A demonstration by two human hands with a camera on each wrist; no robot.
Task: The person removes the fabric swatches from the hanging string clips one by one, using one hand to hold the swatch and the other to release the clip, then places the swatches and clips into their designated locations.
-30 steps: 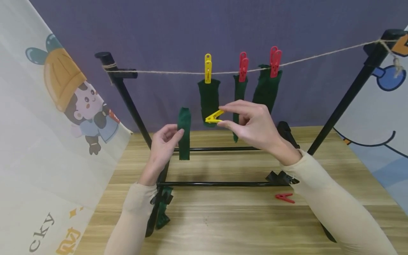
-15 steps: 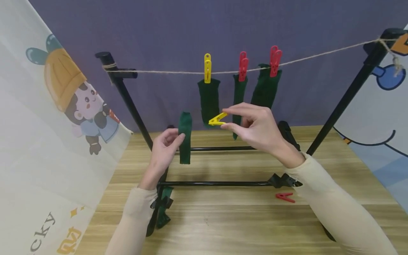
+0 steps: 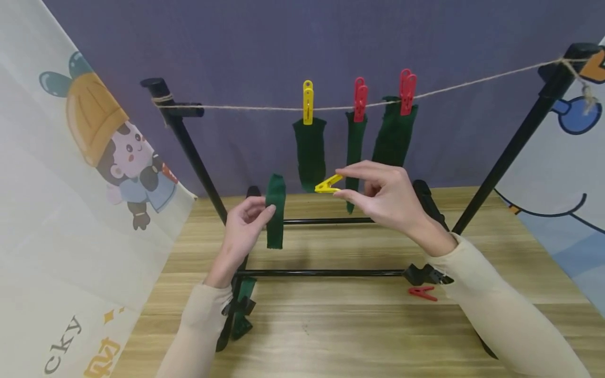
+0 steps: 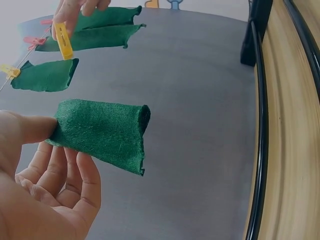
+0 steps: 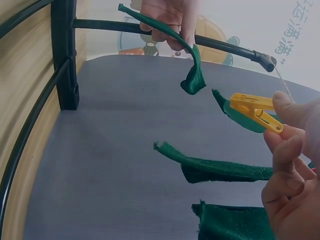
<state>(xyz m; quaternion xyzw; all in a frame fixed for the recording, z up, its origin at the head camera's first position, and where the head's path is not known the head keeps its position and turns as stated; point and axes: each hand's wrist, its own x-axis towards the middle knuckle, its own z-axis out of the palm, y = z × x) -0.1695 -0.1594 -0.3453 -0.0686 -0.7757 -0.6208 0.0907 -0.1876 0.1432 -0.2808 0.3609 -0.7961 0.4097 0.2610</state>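
My left hand (image 3: 243,223) pinches a strip of green cloth (image 3: 276,212) between thumb and fingers; it hangs upright below the string. In the left wrist view the cloth (image 4: 102,130) looks folded over. My right hand (image 3: 389,197) pinches the handles of a yellow clothespin (image 3: 328,184), whose nose points left toward the held cloth, apart from it. Above, on a string line (image 3: 246,108), one yellow clothespin (image 3: 308,102) and two red clothespins (image 3: 361,100) each hold a green cloth piece (image 3: 310,152). The right hand partly covers the two right-hand pieces.
A black frame (image 3: 198,157) carries the string, with a right post (image 3: 515,142) and low crossbars (image 3: 326,273). A red clothespin (image 3: 423,293) lies on the wooden table (image 3: 326,325). More green cloth (image 3: 242,323) lies by the left frame foot.
Both hands have sunk a little with the green cloth and the yellow clothespin. The right hand has also drifted slightly right, widening the gap between them. The hung pieces stay on the line.
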